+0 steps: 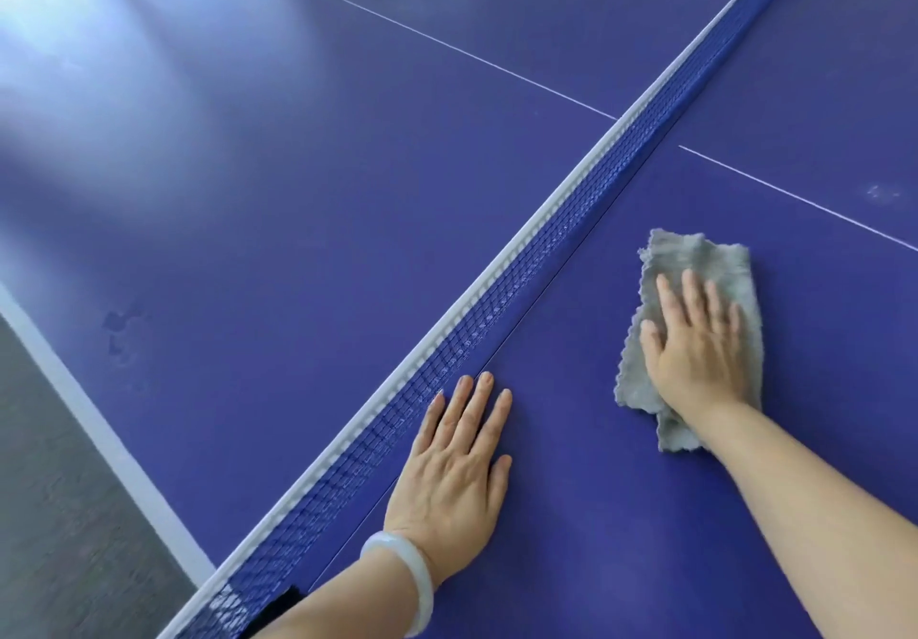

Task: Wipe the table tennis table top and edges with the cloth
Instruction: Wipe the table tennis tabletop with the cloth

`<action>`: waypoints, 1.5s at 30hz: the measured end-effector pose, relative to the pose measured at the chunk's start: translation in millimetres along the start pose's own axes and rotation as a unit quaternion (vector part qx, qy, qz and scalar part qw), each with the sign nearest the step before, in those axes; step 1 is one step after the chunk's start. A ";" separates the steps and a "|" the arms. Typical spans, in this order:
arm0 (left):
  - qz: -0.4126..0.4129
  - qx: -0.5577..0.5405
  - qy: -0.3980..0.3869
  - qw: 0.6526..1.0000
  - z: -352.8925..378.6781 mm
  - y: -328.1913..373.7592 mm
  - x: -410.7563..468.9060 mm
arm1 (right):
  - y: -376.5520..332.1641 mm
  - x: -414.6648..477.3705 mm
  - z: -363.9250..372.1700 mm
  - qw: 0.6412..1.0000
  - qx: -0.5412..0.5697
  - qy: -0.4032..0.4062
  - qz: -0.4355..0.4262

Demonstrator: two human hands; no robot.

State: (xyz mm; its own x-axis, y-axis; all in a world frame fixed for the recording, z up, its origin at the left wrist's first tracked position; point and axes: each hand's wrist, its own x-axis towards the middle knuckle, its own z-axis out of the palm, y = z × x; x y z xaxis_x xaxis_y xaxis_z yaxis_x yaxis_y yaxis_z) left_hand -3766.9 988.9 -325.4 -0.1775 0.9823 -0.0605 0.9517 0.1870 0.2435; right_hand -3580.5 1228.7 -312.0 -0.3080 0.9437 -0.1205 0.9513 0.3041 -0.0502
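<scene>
Head view. Noted, largest first: blue table [298,191] across nearly the whole frame, split on a diagonal by the net [497,320], near-left to far-right. Thin white centre line [447,45] crossing under the net. White edge band [99,420] at left, grey floor [49,489] beyond it. Broad glare on the far left half; nothing more of the room visible.

Cloth [695,261]: grey, folded, flat on the right half of the table, short of the centre line, apart from the net with a strip of bare top between. Long axis away from the person, in line with the forearm, at a slight angle to the net.

Right hand [695,340]: flat on the cloth, fingers straight and slightly spread, pressing down, not curled round it. Cloth showing past the fingertips and beside the wrist. No reach needed.

Left hand [457,464]: flat on bare top, fingers straight, holding nothing, just beside the net's foot. Pale bracelet [402,584] on that wrist. Judged a brace, not a wiping hand.

Surface: dull smudges [119,335] on the left half near the edge band; faint pale marks [884,191] on the right half beyond the centre line. Judged mid-wipe of the right half; left half and edges apparently outstanding. Next stroke likely sideways toward the net or out toward the marks; right hand alone placed for either. Risk: snagging the cloth on the net mesh if pushed close.
</scene>
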 end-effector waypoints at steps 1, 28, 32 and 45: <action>0.000 -0.001 0.005 1.000 0.2 -0.5 0.3 | -15.5 4.7 -0.2 1.000 0.008 0.000 0.021; -0.131 -0.048 -0.160 0.977 -43.9 -42.9 -49.1 | -48.7 -147.0 17.7 0.993 -0.016 -0.005 -0.115; -0.057 -0.043 -0.237 0.969 -57.2 -69.7 -47.2 | -101.2 -203.0 30.4 0.996 0.005 0.004 -0.094; -0.079 -0.004 -0.204 0.976 -50.3 -56.8 -53.8 | -57.5 -291.0 48.5 0.960 0.022 0.002 -0.279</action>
State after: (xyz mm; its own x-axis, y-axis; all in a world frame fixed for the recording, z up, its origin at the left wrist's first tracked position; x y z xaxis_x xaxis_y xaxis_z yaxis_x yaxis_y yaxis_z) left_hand -3824.1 926.1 -287.2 -0.2056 0.8545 -0.4770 0.9181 0.3372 0.2084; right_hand -3546.1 930.2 -322.1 -0.7693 0.6361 -0.0594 0.6370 0.7566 -0.1474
